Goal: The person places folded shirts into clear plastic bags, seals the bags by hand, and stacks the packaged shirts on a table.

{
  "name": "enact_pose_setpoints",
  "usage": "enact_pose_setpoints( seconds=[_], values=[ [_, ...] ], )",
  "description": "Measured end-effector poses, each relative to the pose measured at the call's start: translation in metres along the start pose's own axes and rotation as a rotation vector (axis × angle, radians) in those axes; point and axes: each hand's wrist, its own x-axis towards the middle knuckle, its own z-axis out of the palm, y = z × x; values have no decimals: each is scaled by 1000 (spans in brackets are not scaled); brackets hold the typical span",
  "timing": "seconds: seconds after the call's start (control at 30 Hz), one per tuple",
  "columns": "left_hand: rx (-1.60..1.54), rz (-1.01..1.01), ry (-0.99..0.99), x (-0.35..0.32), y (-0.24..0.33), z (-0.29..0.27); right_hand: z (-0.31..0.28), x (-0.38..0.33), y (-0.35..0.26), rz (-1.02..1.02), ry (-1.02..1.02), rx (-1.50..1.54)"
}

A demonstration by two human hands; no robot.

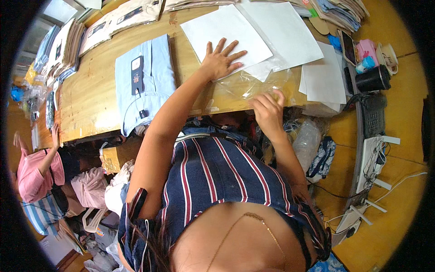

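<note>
My left hand (220,60) lies flat, fingers spread, on a white sheet of paper (225,32) on the wooden table (90,97). Just below it lies a clear plastic bag (260,81), crumpled at the table's near edge. My right hand (268,110) pinches the lower edge of that bag with its fingers curled. A folded light blue shirt (156,77) with a dark hang tag rests on the table to the left of my left arm.
More white sheets (324,79) lie to the right. Stacks of folded clothes (68,45) line the far left and the top edge. A black cup (372,79), a black telephone (374,115) and a phone stand at right. Another person in pink (34,174) sits at left.
</note>
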Motion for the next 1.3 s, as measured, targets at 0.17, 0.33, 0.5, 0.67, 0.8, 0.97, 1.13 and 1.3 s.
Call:
enact_pose_setpoints(
  seconds=[0.17, 0.33, 0.5, 0.67, 0.8, 0.97, 1.13, 1.3],
  values=[
    [-18, 17, 32, 1, 12, -2, -21, -33, 19, 118, -7, 105],
    [-119, -86, -74, -25, 72, -23, -47, -77, 42, 413, 11, 210],
    [31, -425, 163, 2, 22, -10, -47, -94, 51, 596, -114, -33],
    [-229, -726, -5, 16, -31, -26, -14, -75, 41, 1055, 118, 880],
    [-267, -704, -78, 13, -40, -33, -10, -65, 36, 1113, 131, 1093],
    [-372, -569, -108, 2, -52, -31, -11, -66, 37, 1095, 138, 1122],
    [-878, -315, 160, -15, -61, -29, -17, -53, 30, 1103, 181, 1128],
    [-1380, -337, 364, -47, -45, -86, -5, -40, 32, 1105, 326, 1148]
  ],
)
